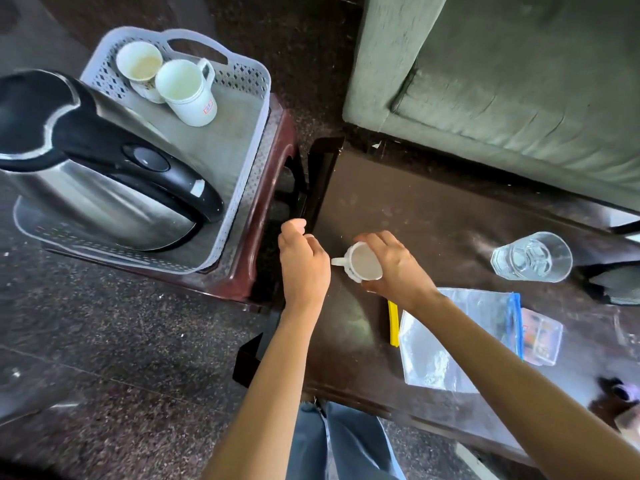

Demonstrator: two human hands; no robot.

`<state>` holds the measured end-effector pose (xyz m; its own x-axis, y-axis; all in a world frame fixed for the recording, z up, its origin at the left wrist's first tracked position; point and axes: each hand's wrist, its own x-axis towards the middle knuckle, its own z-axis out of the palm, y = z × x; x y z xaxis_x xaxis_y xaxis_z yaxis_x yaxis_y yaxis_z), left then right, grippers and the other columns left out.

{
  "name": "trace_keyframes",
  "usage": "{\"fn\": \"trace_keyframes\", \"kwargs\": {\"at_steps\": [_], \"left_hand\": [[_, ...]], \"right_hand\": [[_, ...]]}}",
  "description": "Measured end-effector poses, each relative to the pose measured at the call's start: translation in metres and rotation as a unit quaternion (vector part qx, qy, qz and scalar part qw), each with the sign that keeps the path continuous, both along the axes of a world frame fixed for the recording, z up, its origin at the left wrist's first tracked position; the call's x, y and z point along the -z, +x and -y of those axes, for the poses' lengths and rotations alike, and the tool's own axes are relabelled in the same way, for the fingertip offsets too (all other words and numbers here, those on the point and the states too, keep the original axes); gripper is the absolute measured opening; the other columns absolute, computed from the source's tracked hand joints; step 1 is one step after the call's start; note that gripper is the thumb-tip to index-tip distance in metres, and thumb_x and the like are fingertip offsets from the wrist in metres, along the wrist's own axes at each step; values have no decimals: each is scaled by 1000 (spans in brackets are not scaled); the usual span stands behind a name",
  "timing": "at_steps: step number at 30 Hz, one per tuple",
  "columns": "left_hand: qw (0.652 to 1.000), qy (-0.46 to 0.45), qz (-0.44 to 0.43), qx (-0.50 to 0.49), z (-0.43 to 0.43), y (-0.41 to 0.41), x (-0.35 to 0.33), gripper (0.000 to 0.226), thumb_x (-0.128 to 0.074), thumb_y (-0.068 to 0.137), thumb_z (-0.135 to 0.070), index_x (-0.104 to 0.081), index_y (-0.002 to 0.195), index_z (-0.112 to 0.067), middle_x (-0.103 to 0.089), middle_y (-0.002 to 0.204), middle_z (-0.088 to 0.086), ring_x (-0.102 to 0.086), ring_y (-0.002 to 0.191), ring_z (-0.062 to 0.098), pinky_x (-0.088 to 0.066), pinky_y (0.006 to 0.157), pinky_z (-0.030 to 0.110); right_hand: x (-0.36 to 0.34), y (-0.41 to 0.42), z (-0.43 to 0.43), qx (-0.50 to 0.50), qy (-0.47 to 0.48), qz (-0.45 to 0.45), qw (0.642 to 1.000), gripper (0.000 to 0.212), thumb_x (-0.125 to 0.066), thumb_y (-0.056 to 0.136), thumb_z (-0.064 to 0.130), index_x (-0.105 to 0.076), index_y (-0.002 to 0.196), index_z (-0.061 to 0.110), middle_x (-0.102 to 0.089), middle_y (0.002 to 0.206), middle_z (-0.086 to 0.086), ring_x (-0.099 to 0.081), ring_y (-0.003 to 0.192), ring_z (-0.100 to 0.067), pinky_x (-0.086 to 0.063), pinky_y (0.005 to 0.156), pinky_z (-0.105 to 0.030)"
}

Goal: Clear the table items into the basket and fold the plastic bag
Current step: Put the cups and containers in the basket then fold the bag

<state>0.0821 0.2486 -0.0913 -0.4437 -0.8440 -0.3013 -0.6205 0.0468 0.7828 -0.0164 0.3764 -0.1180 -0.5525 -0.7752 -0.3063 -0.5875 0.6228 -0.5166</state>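
So the white cup (pixel 363 263) we're dealing with sits near the left end of the dark counter (pixel 433 216), and our right hand (pixel 391 265) has its fingers (pixel 372 240) wrapped over the rim and far side, clamped on it from above. The handle pokes out to the left, right toward our left hand (pixel 303 261), whose fingers are curled together just beside the handle; can't tell if they're actually touching it. Looks like there's some milky residue inside, so if we tilt it on the way over, that could slop out. A rim grip is also kinda sketchy, and a slick cup could slip. The grey basket (pixel 242 209) sits on a maroon stool (pixel 273 188) to the left, across a gap, and it's already crowded: a big steel kettle (pixel 104 174) hogs the near half and two cups (pixel 166 81) stand at the far end. We could easily clip the kettle handle or knock those cups. Further right, the glass (pixel 531 256) is near our forearm's path, and the plastic bag (pixel 453 341) lies partly under that arm, so a careless swing back could drag either one.
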Motion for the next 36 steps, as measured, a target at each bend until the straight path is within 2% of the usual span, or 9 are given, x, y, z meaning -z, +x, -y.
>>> {"fn": "trace_keyframes", "kwargs": {"at_steps": [7,11,14,18,21,23,27,31,36], "left_hand": [[997,-39,-53,-30,30,-25,-32,29,-37,96,-2,-45,123,-2,-53,125,14,-52,115,20,-32,83,9],[993,-68,-86,-47,51,-42,-53,27,-37,95,-1,-45,121,-1,-52,122,14,-49,106,12,-32,84,10],[988,-94,-103,-71,66,-54,-65,27,-36,92,3,-46,118,2,-52,120,17,-50,103,16,-31,82,11],[980,-130,-103,-111,86,-64,-74,30,-37,89,7,-47,117,3,-51,117,18,-48,112,27,-32,88,18],[976,-124,-103,-149,97,-67,-76,31,-38,90,4,-45,120,1,-49,122,16,-47,116,27,-35,97,31],[972,-117,-106,-173,105,-68,-74,32,-38,91,3,-43,122,1,-46,126,17,-45,118,28,-35,97,30],[963,-120,-105,-219,119,-70,-68,32,-38,90,6,-42,121,7,-43,126,23,-41,117,29,-25,87,14],[960,-103,-100,-242,131,-68,-59,32,-38,88,7,-41,120,9,-42,127,26,-42,114,31,-25,86,14],[959,-100,-91,-248,139,-67,-52,33,-38,88,7,-41,120,9,-42,127,25,-42,114,31,-27,87,15]], "right_hand": [[-62,-50,51,-3,-60,-22,998,76,-83,62,9,-51,130,18,-51,125,-5,-55,107,-26,-48,92,-37],[-97,-71,91,-15,-97,-42,994,73,-81,63,11,-52,130,16,-52,123,-8,-56,106,-26,-48,91,-35],[-119,-84,122,-23,-109,-56,992,71,-79,68,18,-50,133,17,-52,122,-9,-57,104,-25,-47,89,-33],[-139,-98,167,-40,-143,-69,986,70,-80,71,26,-49,134,19,-52,121,-10,-58,98,-23,-47,87,-29],[-140,-103,206,-56,-165,-71,982,71,-81,70,31,-49,133,21,-53,120,-7,-59,100,-23,-51,89,-34],[-136,-103,233,-70,-185,-75,977,69,-78,69,37,-51,131,20,-56,117,-8,-60,100,-24,-51,89,-36],[-121,-99,277,-144,-148,-74,976,71,-80,65,34,-51,128,20,-56,115,-9,-58,104,-27,-50,90,-43],[-108,-89,300,-228,-72,-133,962,73,-79,69,37,-46,132,22,-54,122,-8,-51,114,-31,-46,93,-46],[-86,-83,313,-240,-28,-153,958,72,-79,70,38,-45,132,23,-53,129,-7,-43,124,-29,-39,98,-45]]}}
